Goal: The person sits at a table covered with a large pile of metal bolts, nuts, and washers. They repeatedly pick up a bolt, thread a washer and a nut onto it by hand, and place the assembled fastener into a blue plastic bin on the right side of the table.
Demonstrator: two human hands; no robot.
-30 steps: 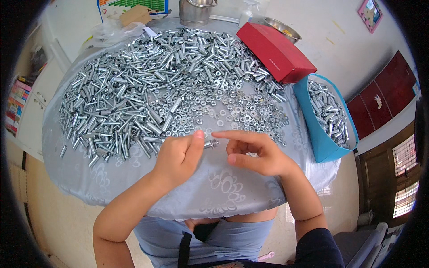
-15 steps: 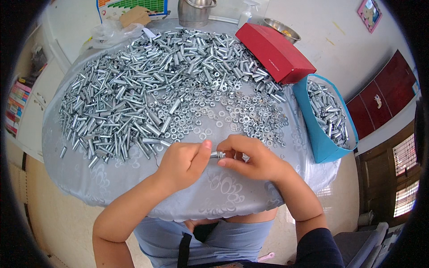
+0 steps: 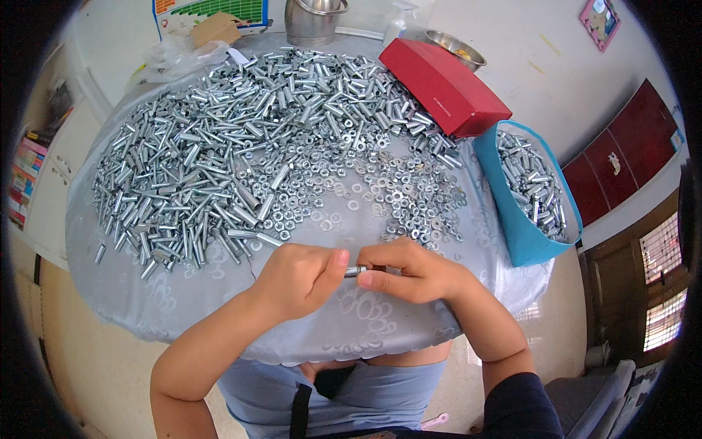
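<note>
My left hand (image 3: pixel 300 276) is closed around a silver bolt (image 3: pixel 351 271), and only its end sticks out past the thumb. At that end, the thumb and fingers of my right hand (image 3: pixel 409 271) pinch what looks like a nut (image 3: pixel 361 270) on the bolt. Both hands are close together above the near part of the table. Most of the bolt is hidden in my left fist. Just beyond my hands lie loose nuts and washers (image 3: pixel 409 212), with a large heap of metal sleeves and bolts (image 3: pixel 190 161) behind and to the left.
A patterned grey cloth covers the table (image 3: pixel 212 307). On the right stands a blue fabric bin (image 3: pixel 530 241) full of metal bolts, beside a red box (image 3: pixel 446 88). A metal pail (image 3: pixel 311 25), a steel bowl (image 3: pixel 468 55) and a plastic bag (image 3: pixel 179 55) are at the back.
My right fingers have closed in from a looser curl onto the bolt's end. Both hands sit slightly lower in the picture, and the view has shifted a little.
</note>
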